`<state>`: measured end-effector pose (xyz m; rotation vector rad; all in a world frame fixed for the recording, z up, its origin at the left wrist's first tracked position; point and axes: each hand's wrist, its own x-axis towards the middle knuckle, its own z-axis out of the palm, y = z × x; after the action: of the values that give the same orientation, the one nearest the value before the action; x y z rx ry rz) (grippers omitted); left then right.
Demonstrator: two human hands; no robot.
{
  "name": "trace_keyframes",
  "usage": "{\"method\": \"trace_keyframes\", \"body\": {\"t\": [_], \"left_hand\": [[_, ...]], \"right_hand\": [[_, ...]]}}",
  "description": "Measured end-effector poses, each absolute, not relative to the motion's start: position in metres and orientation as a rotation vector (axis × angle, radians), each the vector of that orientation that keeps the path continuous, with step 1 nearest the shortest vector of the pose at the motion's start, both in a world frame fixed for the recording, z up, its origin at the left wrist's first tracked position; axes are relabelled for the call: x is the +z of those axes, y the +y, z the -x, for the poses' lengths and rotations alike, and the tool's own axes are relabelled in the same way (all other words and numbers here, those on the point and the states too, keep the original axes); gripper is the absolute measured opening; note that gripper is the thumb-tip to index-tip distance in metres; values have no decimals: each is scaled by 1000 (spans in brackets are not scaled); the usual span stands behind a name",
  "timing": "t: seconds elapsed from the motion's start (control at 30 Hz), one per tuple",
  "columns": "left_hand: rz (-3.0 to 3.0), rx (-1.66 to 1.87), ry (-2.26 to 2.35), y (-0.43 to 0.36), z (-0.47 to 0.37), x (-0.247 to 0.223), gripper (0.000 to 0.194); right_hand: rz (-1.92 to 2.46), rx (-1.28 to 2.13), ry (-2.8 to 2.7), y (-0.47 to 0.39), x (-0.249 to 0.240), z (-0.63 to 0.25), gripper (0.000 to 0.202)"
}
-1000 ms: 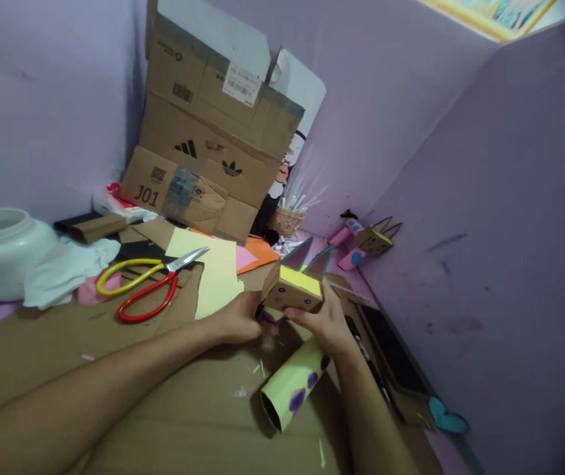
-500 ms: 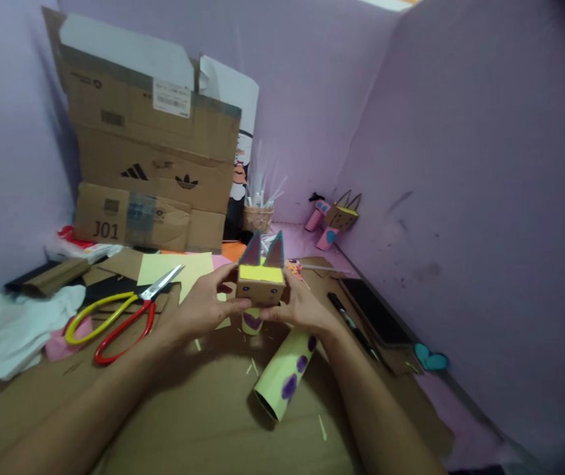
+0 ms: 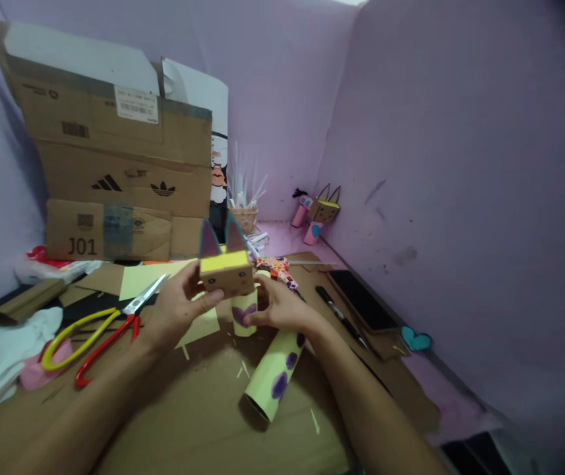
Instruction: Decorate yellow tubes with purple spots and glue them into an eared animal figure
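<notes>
My left hand [image 3: 180, 307] grips the left side of a small cardboard box head [image 3: 227, 276] with a yellow top, drawn eyes and two pointed ears. Just below and behind it stands a short pale yellow tube [image 3: 244, 316] with a purple marking. The fingers of my right hand [image 3: 282, 307] are closed around the right side of that tube, close to the box head. A longer pale yellow roll [image 3: 275, 382] with purple spots lies on the cardboard mat in front of my right hand.
Scissors [image 3: 136, 307] with yellow and red handles lie at left, near white cloth [image 3: 10, 356]. Flattened cardboard [image 3: 128, 178] stands behind. At right are a black pen [image 3: 341, 316], a dark phone [image 3: 364, 300] and a blue heart [image 3: 415, 339]. Finished-looking pink figures [image 3: 314, 232] stand in the corner.
The box head has shifted left and tilted in my left hand. My right hand has moved from the box head down to the short tube. The camera view has turned slightly right.
</notes>
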<state>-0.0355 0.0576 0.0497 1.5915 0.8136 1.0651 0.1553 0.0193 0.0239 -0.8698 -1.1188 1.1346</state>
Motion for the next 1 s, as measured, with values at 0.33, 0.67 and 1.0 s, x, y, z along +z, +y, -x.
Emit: {"method": "trace_keyframes", "body": {"t": [0.33,0.67,1.0], "left_hand": [[-1168,1428,719,64,42,62,37],[-1041,1474,742,64,52,78,34],[-1085,1481,718,67,57,74,36]], "right_hand": [[1149,1436,-1186,-86,50,-203,20],[1025,1539,-1177,-14,24,-144,30],[948,1098,-890,79,17,-81,25]]}}
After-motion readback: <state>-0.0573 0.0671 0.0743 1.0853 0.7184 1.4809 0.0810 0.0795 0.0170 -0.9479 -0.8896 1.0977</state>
